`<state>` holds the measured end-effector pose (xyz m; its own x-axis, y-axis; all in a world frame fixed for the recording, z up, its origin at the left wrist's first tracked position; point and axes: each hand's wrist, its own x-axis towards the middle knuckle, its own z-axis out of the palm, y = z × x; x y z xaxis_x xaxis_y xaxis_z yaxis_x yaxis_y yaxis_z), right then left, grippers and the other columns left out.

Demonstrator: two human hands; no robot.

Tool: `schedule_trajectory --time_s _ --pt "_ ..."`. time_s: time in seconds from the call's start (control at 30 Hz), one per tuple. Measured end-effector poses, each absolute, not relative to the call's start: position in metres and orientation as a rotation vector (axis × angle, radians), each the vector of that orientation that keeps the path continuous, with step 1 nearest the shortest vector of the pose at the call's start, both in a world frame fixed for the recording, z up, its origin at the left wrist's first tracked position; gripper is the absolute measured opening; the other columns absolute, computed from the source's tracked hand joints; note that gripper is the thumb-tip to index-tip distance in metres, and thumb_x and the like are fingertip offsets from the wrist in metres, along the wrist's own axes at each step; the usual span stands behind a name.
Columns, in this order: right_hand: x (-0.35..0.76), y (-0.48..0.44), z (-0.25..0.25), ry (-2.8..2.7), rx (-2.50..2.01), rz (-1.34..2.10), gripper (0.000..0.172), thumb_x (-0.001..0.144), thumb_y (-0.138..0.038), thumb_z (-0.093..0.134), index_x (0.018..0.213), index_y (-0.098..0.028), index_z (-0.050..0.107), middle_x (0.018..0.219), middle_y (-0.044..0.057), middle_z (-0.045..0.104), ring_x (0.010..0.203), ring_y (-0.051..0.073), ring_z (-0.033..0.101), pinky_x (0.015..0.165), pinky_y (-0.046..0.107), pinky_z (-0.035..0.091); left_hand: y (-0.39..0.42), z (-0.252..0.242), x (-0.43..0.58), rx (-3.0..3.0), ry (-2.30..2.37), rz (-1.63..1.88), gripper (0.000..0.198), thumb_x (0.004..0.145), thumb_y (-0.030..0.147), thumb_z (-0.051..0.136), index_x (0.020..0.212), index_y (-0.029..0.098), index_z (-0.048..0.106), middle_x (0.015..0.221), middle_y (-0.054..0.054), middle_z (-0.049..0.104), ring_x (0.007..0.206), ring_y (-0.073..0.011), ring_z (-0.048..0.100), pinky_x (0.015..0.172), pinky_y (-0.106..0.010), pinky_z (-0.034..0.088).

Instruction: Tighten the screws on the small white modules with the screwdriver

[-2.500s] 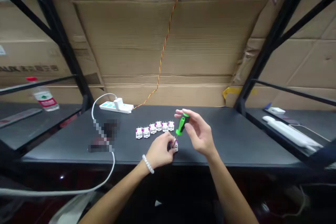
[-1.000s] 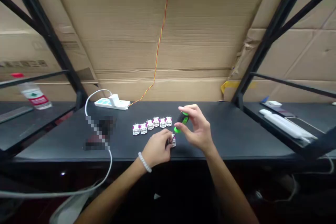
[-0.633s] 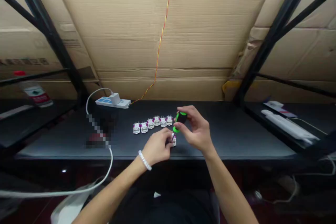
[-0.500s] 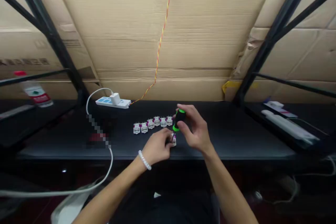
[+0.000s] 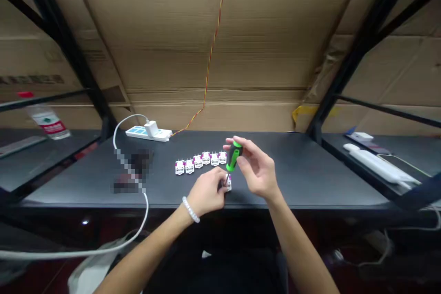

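My right hand (image 5: 257,167) grips a small black-and-green screwdriver (image 5: 234,156) by its handle, thumb against the fingers. The screwdriver leans slightly, and its thin shaft points down at a small white-and-purple part (image 5: 228,183) near the table's front edge. Pinched round the left side of that part is my left hand (image 5: 208,190), its fingers partly covering it. Whether the tip sits in a screw is too small to tell. Behind my hands, several similar white-and-purple parts (image 5: 197,161) stand in a curved row.
A white power strip (image 5: 161,135) with a plugged-in charger (image 5: 150,128) lies at the back left. Its white cable (image 5: 147,213) hangs over the front edge. A pixelated dark object (image 5: 132,174) rests on the left. Black shelf posts (image 5: 344,69) flank the black table (image 5: 310,174); cardboard (image 5: 262,55) stands behind.
The screwdriver's handle has turned in my right hand, showing more green, and my right fingers have loosened slightly. My left hand stays on the part. The picture's brightness has shifted.
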<state>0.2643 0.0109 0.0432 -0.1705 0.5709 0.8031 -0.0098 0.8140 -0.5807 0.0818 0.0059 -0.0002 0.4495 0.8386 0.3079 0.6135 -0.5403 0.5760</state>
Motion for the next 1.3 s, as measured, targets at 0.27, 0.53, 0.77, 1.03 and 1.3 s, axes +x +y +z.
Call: schedule_trajectory --time_s 0.27,0.53,0.77,1.03,1.3 --pt "0.2700 0.0132 0.0442 -1.672 -0.527 0.335 0.041 0.101 -0.028 0.073 0.141 -0.036 0.071 0.130 0.009 0.068 0.113 0.026 0.071 0.098 0.045 0.064 0.0045 -0.0018 0.0820 2.368 1.241 0.807 0.020 0.081 0.002 0.065 0.083 0.021 0.060 0.101 -0.005 0.069 0.090 -0.0230 0.068 0.083 -0.033 0.052" --pt "0.2711 0.0119 0.0467 -1.706 -0.507 0.396 0.040 0.102 -0.026 0.072 0.141 -0.035 0.070 0.130 0.009 0.072 0.118 0.027 0.072 0.100 0.046 0.064 0.0030 -0.0013 0.0833 2.403 1.260 0.785 0.020 0.082 0.002 0.064 0.084 0.022 0.060 0.101 -0.005 0.068 0.090 -0.0234 0.068 0.083 -0.034 0.052" --pt "0.2716 0.0112 0.0468 -1.709 -0.535 0.320 0.042 0.102 -0.027 0.069 0.142 -0.035 0.069 0.129 0.009 0.069 0.113 0.026 0.071 0.097 0.044 0.064 0.0021 -0.0018 0.0843 2.411 1.268 0.778 0.020 0.081 0.002 0.063 0.084 0.021 0.060 0.101 -0.006 0.068 0.089 -0.0230 0.068 0.082 -0.033 0.052" --pt "0.2717 0.0105 0.0465 -1.707 -0.526 0.346 0.041 0.099 -0.026 0.076 0.139 -0.034 0.072 0.130 0.009 0.072 0.115 0.027 0.072 0.097 0.044 0.065 0.0018 -0.0006 0.0856 2.386 1.311 0.772 0.019 0.080 0.003 0.064 0.083 0.022 0.060 0.102 -0.006 0.069 0.089 -0.0234 0.068 0.080 -0.034 0.052" --pt "0.2700 0.0086 0.0461 -1.721 -0.470 0.540 0.041 0.109 -0.027 0.055 0.149 -0.034 0.064 0.145 0.010 0.070 0.128 0.029 0.072 0.109 0.053 0.063 0.0024 -0.0016 0.0861 2.384 1.296 0.783 0.018 0.082 0.004 0.064 0.084 0.022 0.060 0.103 -0.006 0.069 0.091 -0.0239 0.068 0.082 -0.035 0.052"
